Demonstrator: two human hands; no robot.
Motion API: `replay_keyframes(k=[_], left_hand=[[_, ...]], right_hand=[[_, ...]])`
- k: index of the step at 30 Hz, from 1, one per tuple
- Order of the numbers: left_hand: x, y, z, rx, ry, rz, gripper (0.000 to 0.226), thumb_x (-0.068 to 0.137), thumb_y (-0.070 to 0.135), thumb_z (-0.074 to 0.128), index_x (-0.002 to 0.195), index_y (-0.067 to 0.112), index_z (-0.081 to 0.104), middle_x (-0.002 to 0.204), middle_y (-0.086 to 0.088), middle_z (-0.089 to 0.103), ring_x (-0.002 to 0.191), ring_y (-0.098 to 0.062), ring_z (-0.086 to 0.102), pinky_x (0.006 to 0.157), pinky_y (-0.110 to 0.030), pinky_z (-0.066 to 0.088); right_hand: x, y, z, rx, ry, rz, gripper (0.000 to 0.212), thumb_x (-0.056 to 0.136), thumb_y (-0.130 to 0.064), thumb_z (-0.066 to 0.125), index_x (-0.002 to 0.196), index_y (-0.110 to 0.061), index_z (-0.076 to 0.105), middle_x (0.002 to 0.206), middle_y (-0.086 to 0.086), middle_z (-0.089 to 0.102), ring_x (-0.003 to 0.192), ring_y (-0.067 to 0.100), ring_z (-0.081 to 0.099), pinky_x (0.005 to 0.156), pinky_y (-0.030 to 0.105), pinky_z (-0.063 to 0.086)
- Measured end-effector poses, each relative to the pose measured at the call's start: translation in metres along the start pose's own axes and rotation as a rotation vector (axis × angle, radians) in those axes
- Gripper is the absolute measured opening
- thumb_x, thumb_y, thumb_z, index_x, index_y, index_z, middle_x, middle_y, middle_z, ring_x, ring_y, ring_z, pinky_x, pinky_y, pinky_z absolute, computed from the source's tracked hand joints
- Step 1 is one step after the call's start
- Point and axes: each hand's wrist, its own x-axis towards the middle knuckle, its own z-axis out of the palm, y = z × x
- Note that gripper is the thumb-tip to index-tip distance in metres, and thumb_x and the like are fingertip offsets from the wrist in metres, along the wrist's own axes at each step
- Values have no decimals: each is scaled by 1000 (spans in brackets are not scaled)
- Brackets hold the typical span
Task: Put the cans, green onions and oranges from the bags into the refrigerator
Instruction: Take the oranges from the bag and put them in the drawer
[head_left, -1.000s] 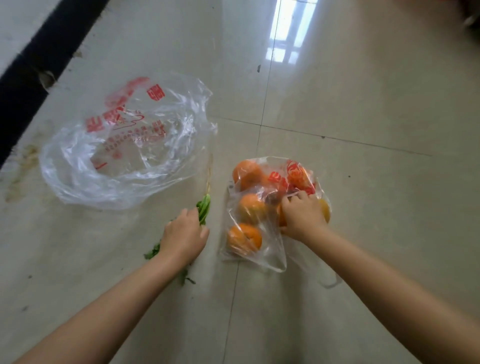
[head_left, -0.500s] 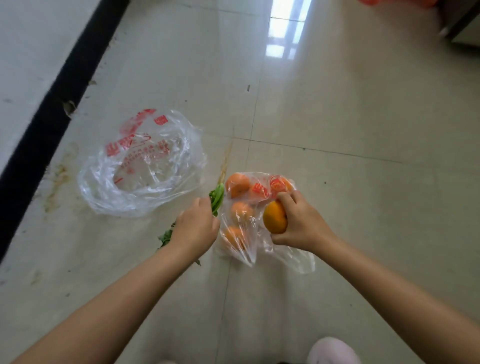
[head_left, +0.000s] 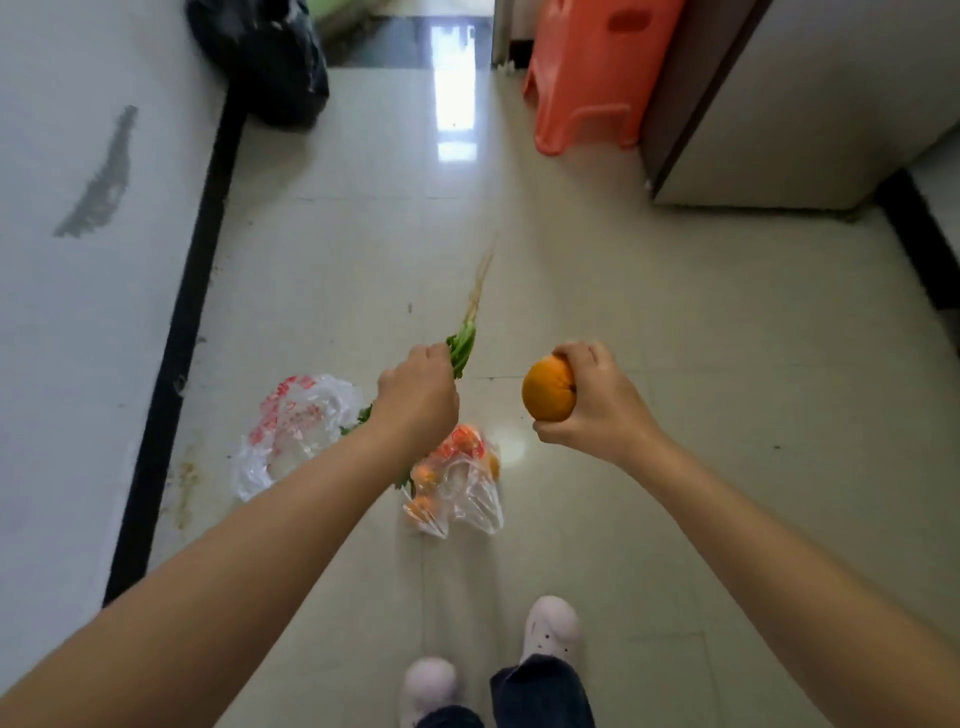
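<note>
My left hand (head_left: 418, 397) grips a bunch of green onions (head_left: 464, 347), roots pointing up and away, leaves trailing below my wrist. My right hand (head_left: 597, 405) holds one orange (head_left: 548, 387) well above the floor. Below my hands, a clear plastic bag (head_left: 457, 483) with several oranges inside lies on the tiles. A second clear bag with red print (head_left: 291, 431) lies crumpled to its left and looks empty. The white refrigerator (head_left: 810, 98) stands at the upper right, its door side hidden from me. No cans are visible.
An orange plastic stool (head_left: 592, 67) stands beside the refrigerator. A black rubbish bag (head_left: 265, 57) sits by the left wall with its black skirting (head_left: 176, 332). My feet in pale shoes (head_left: 550, 629) are at the bottom. Pale floor tiles run ahead toward a doorway.
I have stood up from the floor. Both hands rose, the right lifting one orange out of the bag, the left carrying the green onions. The view now reaches the refrigerator and stool.
</note>
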Motion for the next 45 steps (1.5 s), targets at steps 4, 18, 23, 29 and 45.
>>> replay_keyframes(k=[4, 18, 23, 29, 45], left_hand=[[-31, 84, -92, 48, 55, 160, 32, 96, 9, 39, 128, 3, 38, 125, -15, 49, 108, -31, 54, 90, -36, 42], [-34, 406, -261, 82, 350, 550, 22, 94, 4, 45, 116, 6, 47, 114, -14, 55, 97, -27, 56, 93, -40, 49], [4, 534, -297, 88, 441, 539, 24, 95, 3, 41, 119, 4, 45, 118, -15, 54, 95, -26, 54, 83, -35, 46], [67, 648, -342, 91, 522, 547, 29, 95, 4, 41, 124, 8, 43, 120, -13, 51, 105, -30, 55, 91, -39, 46], [323, 914, -555, 356, 963, 679, 41, 92, 2, 43, 132, 9, 38, 124, -13, 49, 112, -32, 51, 93, -38, 40]], right_hand=[[-44, -25, -132, -19, 129, 9, 72, 66, -20, 79, 127, -14, 42, 126, 11, 44, 100, 22, 49, 77, 24, 35], [-124, 53, -493, -191, 540, -53, 68, 67, -26, 79, 125, -14, 45, 123, 10, 50, 108, 22, 48, 81, 25, 36], [-110, 103, -629, -256, 574, -114, 69, 68, -27, 78, 127, -18, 43, 107, -4, 39, 98, 11, 39, 79, 24, 36], [-52, 153, -755, -267, 677, -196, 68, 67, -26, 80, 124, -18, 44, 106, -6, 38, 98, 11, 39, 78, 24, 35], [209, 229, -1029, -248, 901, -237, 65, 66, -24, 79, 122, -19, 47, 106, -4, 42, 96, 13, 42, 78, 25, 36]])
